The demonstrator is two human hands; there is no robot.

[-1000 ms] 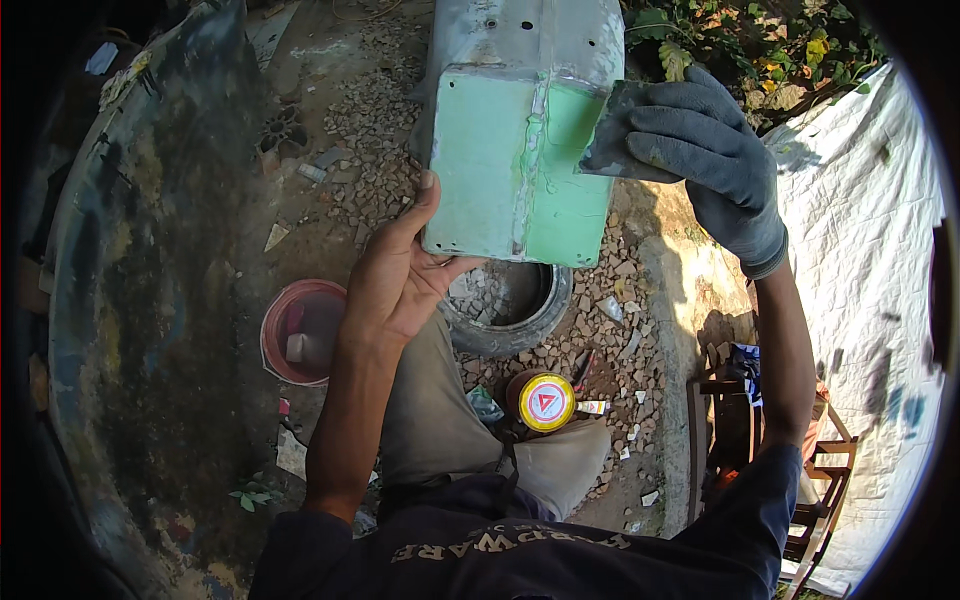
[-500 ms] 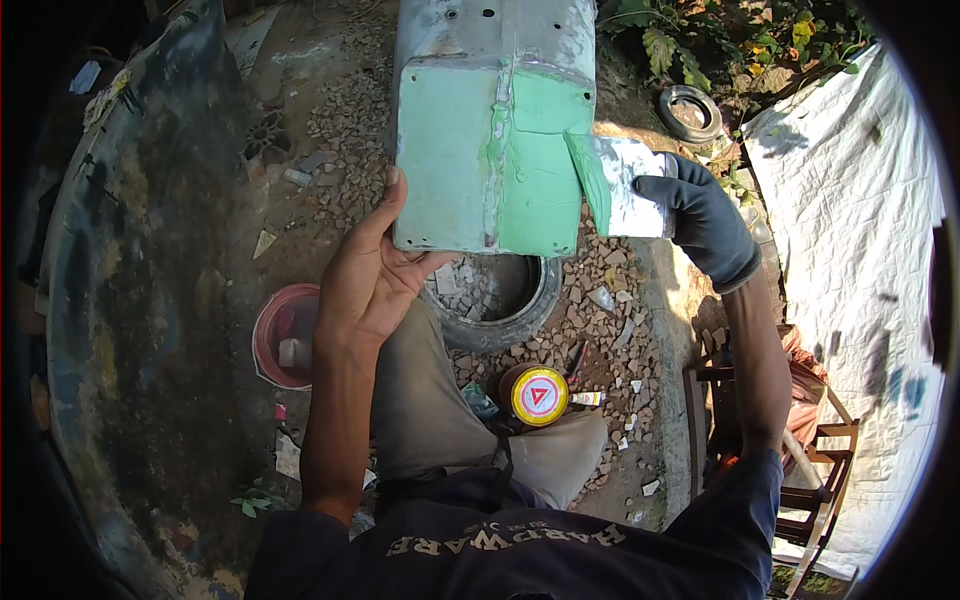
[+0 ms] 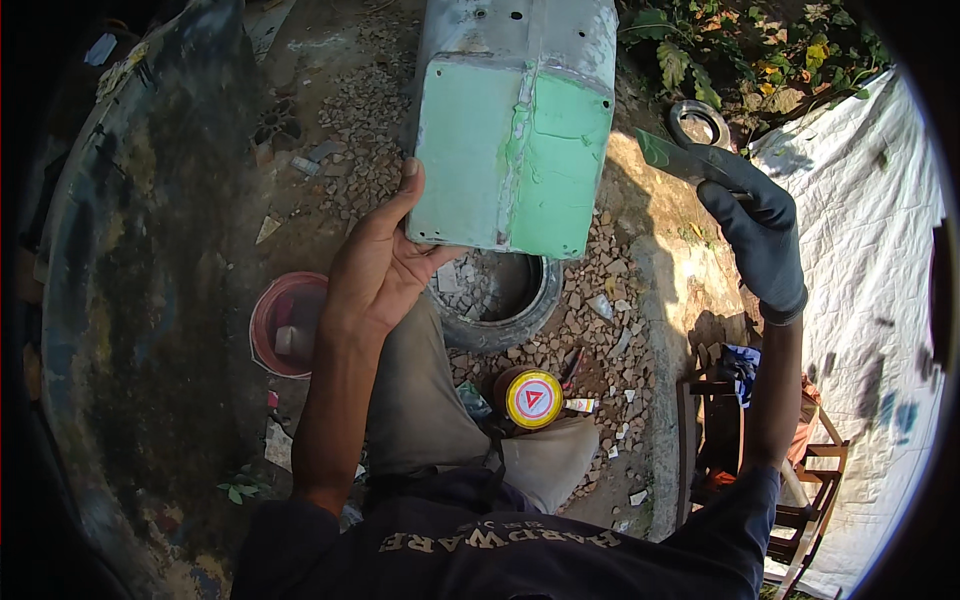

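A boxy grey panel (image 3: pixel 465 150), its near face coated pale green, is held up at the top middle. Wet-looking green putty (image 3: pixel 562 170) covers the right half of that face, with a rough ridge beside a bare seam. My bare left hand (image 3: pixel 375 265) grips the panel's lower left corner, thumb on the edge and fingers underneath. Off to the panel's right, my right hand (image 3: pixel 765 230) in a dark glove pinches a thin flat putty spreader (image 3: pixel 672 160). The spreader is tilted, clear of the panel, with green putty on its end.
Below the panel a tyre (image 3: pixel 500 325) lies on gravel. A yellow-rimmed tin (image 3: pixel 533 398) stands by my leg, a small tube (image 3: pixel 580 405) beside it. A reddish bucket (image 3: pixel 290 325) is at left, a wooden frame (image 3: pixel 815 500) at right, near a white sheet (image 3: pixel 880 300).
My right hand has drawn the spreader away from the panel, up and right, and turned it. The panel appears slightly further right in view, still in my left hand.
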